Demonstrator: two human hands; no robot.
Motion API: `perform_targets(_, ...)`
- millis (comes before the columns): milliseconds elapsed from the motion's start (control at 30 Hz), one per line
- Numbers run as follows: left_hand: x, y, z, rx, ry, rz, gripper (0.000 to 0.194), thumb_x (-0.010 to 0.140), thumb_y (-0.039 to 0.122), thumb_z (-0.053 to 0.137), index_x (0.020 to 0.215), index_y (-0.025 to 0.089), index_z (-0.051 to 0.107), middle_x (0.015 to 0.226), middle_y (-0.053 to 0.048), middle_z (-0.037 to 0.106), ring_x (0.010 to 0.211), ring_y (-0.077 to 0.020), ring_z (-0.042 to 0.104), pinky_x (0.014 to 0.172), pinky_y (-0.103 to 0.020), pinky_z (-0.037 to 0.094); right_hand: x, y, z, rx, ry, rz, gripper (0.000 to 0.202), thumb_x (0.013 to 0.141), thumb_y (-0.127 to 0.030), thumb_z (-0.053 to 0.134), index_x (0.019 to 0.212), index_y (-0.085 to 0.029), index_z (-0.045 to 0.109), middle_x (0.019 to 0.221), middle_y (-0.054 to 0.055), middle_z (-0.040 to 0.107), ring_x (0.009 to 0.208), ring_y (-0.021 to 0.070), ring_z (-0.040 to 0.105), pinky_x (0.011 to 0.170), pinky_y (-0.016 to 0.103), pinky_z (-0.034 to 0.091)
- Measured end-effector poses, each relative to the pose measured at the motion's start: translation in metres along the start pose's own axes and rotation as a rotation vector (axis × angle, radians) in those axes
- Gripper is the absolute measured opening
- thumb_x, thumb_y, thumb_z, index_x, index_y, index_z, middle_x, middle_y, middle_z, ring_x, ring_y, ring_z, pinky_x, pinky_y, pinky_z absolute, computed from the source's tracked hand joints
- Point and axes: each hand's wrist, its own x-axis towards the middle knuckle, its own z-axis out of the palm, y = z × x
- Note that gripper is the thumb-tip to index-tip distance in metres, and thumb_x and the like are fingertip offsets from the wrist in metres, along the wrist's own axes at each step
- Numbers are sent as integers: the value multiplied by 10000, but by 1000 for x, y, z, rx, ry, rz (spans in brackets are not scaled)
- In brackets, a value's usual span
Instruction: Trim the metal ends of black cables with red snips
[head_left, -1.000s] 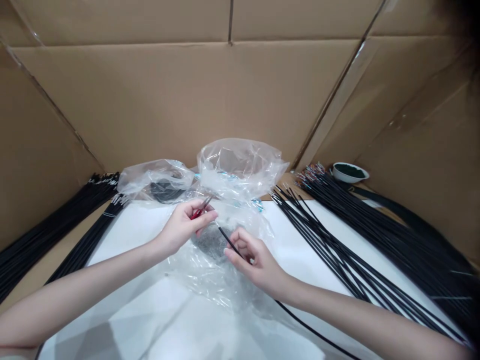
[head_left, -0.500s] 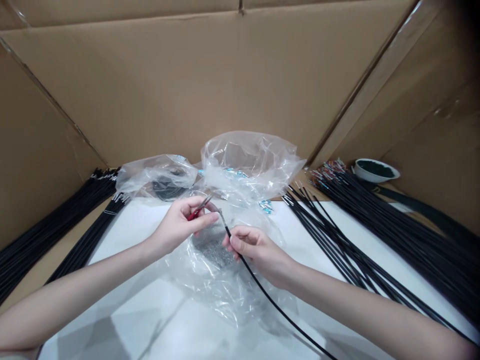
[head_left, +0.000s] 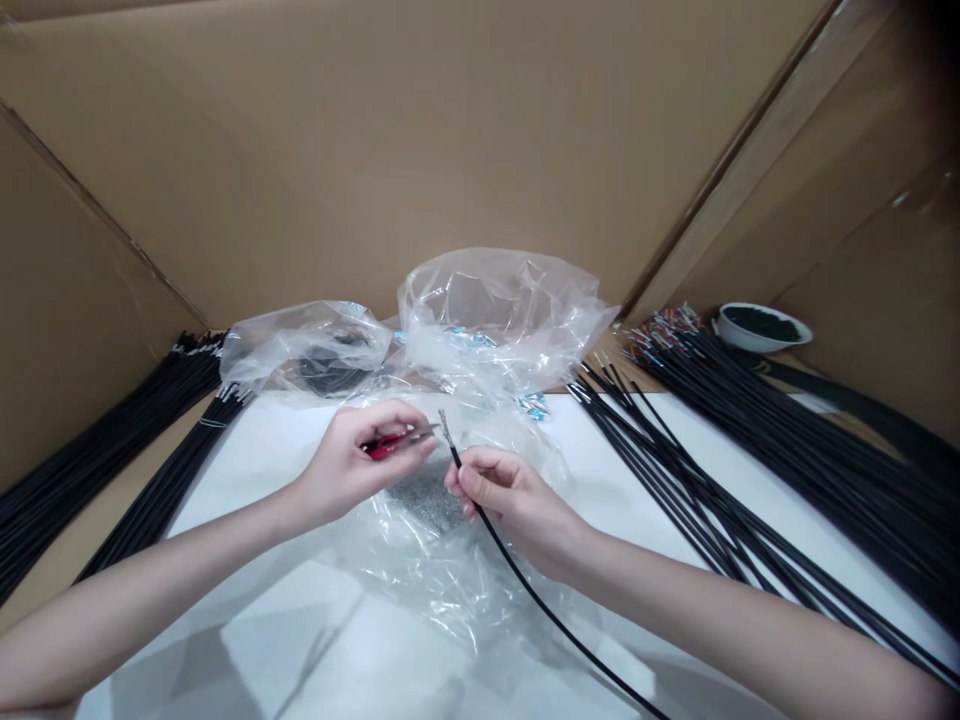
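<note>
My left hand (head_left: 367, 455) is closed around a small red-handled cutting tool (head_left: 386, 445); its metal tip points right, towards the cable end. Fingers hide most of the handles, so I cannot tell scissors from snips. Between thumb and fingers, my right hand (head_left: 506, 495) pinches a black cable (head_left: 517, 575) just below its stripped end. Bare silvery braid (head_left: 445, 430) stands up from the black jacket, slightly apart from the tool's tip. The rest of the cable curves down to the bottom edge. Beneath both hands lies a clear plastic bag (head_left: 457, 590) with grey wire scraps (head_left: 427, 500) in it.
Bundles of black cables lie at the left (head_left: 150, 480) and right (head_left: 810, 460), with loose cables (head_left: 675, 480) nearer the middle. More clear bags (head_left: 495, 300) stand at the back. A white bowl (head_left: 761, 340) with dark contents sits back right. Cardboard walls (head_left: 450, 150) enclose the white table (head_left: 247, 610).
My left thumb has come off the braided end. The red-handled tool has swung from pointing up to nearly level, its tip towards the braid. My right hand keeps its hold on the cable.
</note>
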Motion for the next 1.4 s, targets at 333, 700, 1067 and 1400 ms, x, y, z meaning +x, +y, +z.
perform_targets(333, 14, 5, 1, -50, -42, -120, 184, 763, 286, 633, 705, 126, 563, 484, 77, 347, 445, -36, 283, 425, -160, 256, 3, -5, 1, -13, -71, 84, 193, 669, -330, 740, 674, -152, 668, 634, -5, 604, 519, 76, 536, 552, 226, 398)
perform_targets(700, -4, -2, -2, 188, 34, 199, 134, 753, 224, 643, 827, 130, 583, 498, 61, 449, 445, -50, 363, 436, -169, 293, 6, -8, 8, 61, 86, 53, 236, 583, -307, 788, 623, -139, 627, 504, -29, 591, 448, 77, 527, 483, 218, 413)
perform_targets(1067, 2, 3, 0, 135, 43, 113, 121, 795, 244, 593, 794, 124, 570, 643, 6, 560, 546, -71, 464, 500, -171, 365, 7, -6, 8, 95, 5, 70, 241, 615, -326, 775, 691, -148, 630, 689, -6, 642, 535, 78, 572, 534, 221, 462)
perform_targets(1400, -2, -15, -5, 473, -26, 612, 140, 782, 93, 535, 895, 145, 598, 598, 11, 579, 488, -72, 448, 513, -199, 348, 6, -4, -5, -36, -49, -4, 190, 644, -282, 757, 723, -157, 637, 598, -23, 630, 544, 84, 565, 565, 227, 444)
